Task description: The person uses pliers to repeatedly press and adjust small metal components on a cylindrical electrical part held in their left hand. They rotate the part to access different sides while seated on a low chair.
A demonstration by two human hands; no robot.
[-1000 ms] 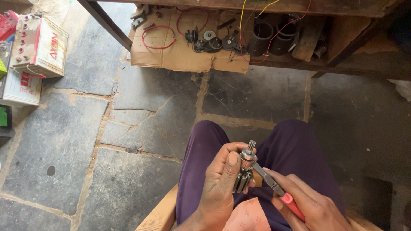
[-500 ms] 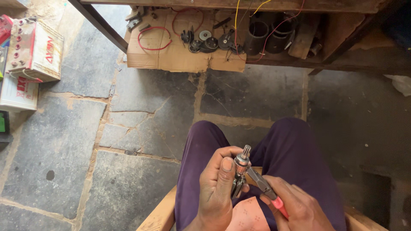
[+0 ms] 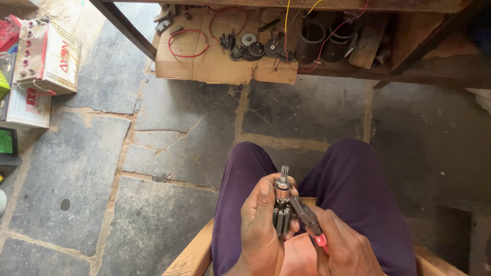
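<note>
My left hand (image 3: 261,225) grips a small motor armature (image 3: 282,204), upright, with its steel shaft and copper commutator pointing up and its dark slotted core below the fingers. My right hand (image 3: 348,250) holds red-handled pliers (image 3: 307,220), whose jaws touch the armature just below the commutator. Both hands sit over my lap in purple trousers (image 3: 358,194), at the lower middle of the head view. I sit on a wooden seat (image 3: 189,258).
A sheet of cardboard (image 3: 215,56) under a wooden bench holds red wire loops (image 3: 189,43), small metal parts (image 3: 250,48) and dark cylinders (image 3: 309,41). Batteries (image 3: 43,56) stand at the left on the cracked stone floor (image 3: 128,168).
The view has shifted slightly, so my hands sit lower and more to the middle of the frame. The pliers stay at the armature, which I still hold upright.
</note>
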